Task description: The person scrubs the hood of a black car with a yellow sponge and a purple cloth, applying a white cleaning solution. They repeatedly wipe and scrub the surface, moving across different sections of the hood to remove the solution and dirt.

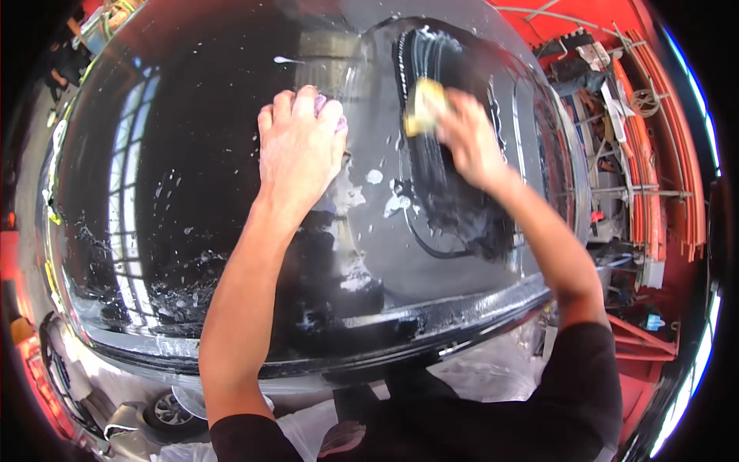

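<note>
The yellow sponge is pinched in the right hand, seemingly upon the black car panel. The left hand, apart from it, curls over a purple thing — mostly hidden. Wet streaks beside the right hand suggest this patch is partly rubbed; white spots lie between the hands — so, I judge, work is left.

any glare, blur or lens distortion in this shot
In the head view, a white gridded reflection glares off the glossy black curved panel; the right hand and its pale yellow block-shaped pad look motion-blurred, the left hand sharper; fisheye distortion bows the long orange-red bars, and the corners go black.
</note>
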Motion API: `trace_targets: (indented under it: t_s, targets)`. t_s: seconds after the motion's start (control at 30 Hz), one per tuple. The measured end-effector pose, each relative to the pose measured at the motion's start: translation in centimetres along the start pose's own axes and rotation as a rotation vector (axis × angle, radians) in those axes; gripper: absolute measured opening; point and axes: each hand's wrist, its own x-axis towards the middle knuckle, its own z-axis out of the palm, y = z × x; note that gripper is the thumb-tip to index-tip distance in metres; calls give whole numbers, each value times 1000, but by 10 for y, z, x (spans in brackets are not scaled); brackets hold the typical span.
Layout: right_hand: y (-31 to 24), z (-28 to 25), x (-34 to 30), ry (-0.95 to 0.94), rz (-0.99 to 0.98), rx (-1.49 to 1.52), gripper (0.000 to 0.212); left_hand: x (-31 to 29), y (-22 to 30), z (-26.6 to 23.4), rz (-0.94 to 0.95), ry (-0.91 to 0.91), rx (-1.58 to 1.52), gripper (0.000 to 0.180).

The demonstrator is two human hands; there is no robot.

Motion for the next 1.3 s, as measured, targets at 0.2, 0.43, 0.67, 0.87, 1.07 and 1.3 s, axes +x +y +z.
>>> trace_targets:
  t_s: [0.2, 0.43, 0.67, 0.87, 1.07, 1.3]
  targets:
    - [66, 67, 79, 63, 333, -117, 55, -2, -9, 0, 5, -9, -45, 34]
    - [-46, -44, -83, -137, 219, 100, 64, -2, 3, -2, -22, -12, 5, 34]
    - [114, 61, 56, 135, 417, -203, 50, -1, -5, 3, 1, 0, -54, 35]
    - [-56, -53, -112, -143, 339, 145, 67, 1, -1, -7, -34, -31, 1, 35]
    - [147, 29, 34, 3, 390, -152, 52, 5, 7, 4, 22, 9, -9, 36]
    - [-32, -26, -72, -80, 200, 28, 62, -2, -6, -5, -34, -18, 12, 33]
